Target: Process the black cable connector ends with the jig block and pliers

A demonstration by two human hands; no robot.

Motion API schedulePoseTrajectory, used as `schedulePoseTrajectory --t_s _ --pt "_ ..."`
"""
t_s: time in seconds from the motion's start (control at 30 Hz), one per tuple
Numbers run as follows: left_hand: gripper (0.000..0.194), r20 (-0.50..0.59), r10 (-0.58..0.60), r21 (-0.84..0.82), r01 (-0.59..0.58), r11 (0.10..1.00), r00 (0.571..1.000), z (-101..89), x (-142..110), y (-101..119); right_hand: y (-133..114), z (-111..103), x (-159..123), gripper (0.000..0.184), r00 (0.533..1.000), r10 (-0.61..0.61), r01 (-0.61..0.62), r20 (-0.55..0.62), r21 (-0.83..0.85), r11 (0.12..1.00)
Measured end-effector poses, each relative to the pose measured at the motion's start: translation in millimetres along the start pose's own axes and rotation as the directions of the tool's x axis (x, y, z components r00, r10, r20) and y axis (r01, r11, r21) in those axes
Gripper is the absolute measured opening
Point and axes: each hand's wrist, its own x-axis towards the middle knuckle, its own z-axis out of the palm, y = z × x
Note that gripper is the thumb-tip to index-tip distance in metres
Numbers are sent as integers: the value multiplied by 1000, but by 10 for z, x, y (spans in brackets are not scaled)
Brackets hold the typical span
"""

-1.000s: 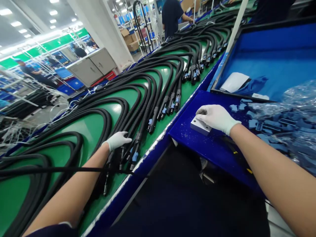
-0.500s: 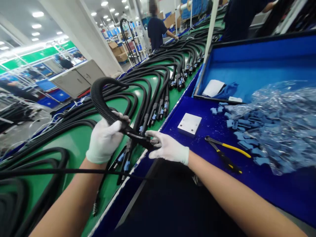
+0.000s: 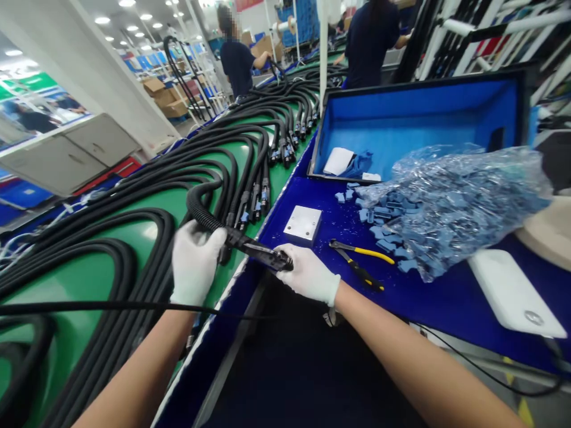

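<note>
Both of my hands wear white gloves and hold one black corrugated hose [image 3: 206, 215] over the edge of the green belt. My left hand [image 3: 195, 255] is closed near the hose's end, thumb on top. From there a black end piece [image 3: 254, 248] slants down to the right. My right hand [image 3: 307, 270] grips its tip, where a dark ridged fitting shows beside the thumb; the fingers underneath are partly hidden. Behind the hands, several similar hoses with blue clips [image 3: 244, 217] lie curved on the green belt [image 3: 147, 261].
On the blue table lie a metal block [image 3: 303, 223], yellow-and-black pliers [image 3: 359, 261], a plastic bag of small blue parts [image 3: 459, 208] and a white device [image 3: 517, 291]. A blue bin [image 3: 419, 128] stands behind. A thin black cable [image 3: 111, 306] crosses before my left forearm. Two co-workers stand farther along.
The camera view has swung to the right. The hose's raised loop has sunk lower. My right hand's fingers, spread around the tip before, are now closed on it.
</note>
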Motion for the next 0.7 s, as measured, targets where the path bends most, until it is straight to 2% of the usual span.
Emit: schedulePoseTrajectory --t_s 0.03,0.07,0.1,0.13,0.17,0.2,0.23,0.27,0.33,0.4,0.47,0.5,0.53,0.57,0.67,0.7 --pt "42 74 91 102 -98 990 993 12 -49 -19 -27 -105 -68 39 999 18 -18 31 2 1000" --pt "44 204 188 212 -231 950 961 34 -102 -52 -65 -210 -137 37 997 28 -27 68 -5 1000" --pt "43 365 262 296 -378 877 893 67 -157 -96 -108 -314 -203 33 994 28 -26 108 -26 999" --pt "39 530 289 341 -513 788 797 112 -209 -147 -153 -418 -266 29 988 24 -16 152 -53 998" --pt "33 648 284 353 -609 710 707 166 -255 -199 -193 -522 -327 26 981 26 -12 194 -74 997" --pt "29 703 265 354 -648 675 660 229 -291 -243 -222 -625 -387 25 973 42 -23 227 -87 996" --pt "27 712 243 365 -643 673 659 295 -316 -274 -235 -728 -449 26 969 71 -48 236 -101 994" --pt "26 694 217 386 -609 693 687 363 -328 -289 -229 -824 -514 30 973 109 -83 206 -135 987" --pt "24 609 139 441 -479 759 781 492 -319 -269 -157 -974 -648 39 980 199 -179 28 -322 930" --pt "25 503 35 482 -314 818 863 603 -284 -198 -17 -1031 -762 39 954 251 -298 -163 -601 742" --pt "28 443 -80 496 -170 852 893 695 -241 -108 147 -995 -832 27 934 275 -343 -227 -784 517" --pt "29 429 -134 497 -109 861 893 735 -220 -64 222 -959 -847 21 934 279 -334 -224 -824 457" --pt "31 423 -183 494 -57 868 887 771 -200 -22 283 -921 -851 15 935 272 -330 -225 -834 442" --pt "34 421 -225 486 -9 874 879 801 -180 19 329 -890 -845 11 934 262 -342 -243 -818 463" --pt "41 428 -301 441 94 893 852 866 -124 132 357 -856 -801 6 918 247 -395 -311 -656 643" --pt "43 435 -308 424 108 899 846 878 -107 168 331 -859 -782 5 926 226 -368 -303 -586 722"
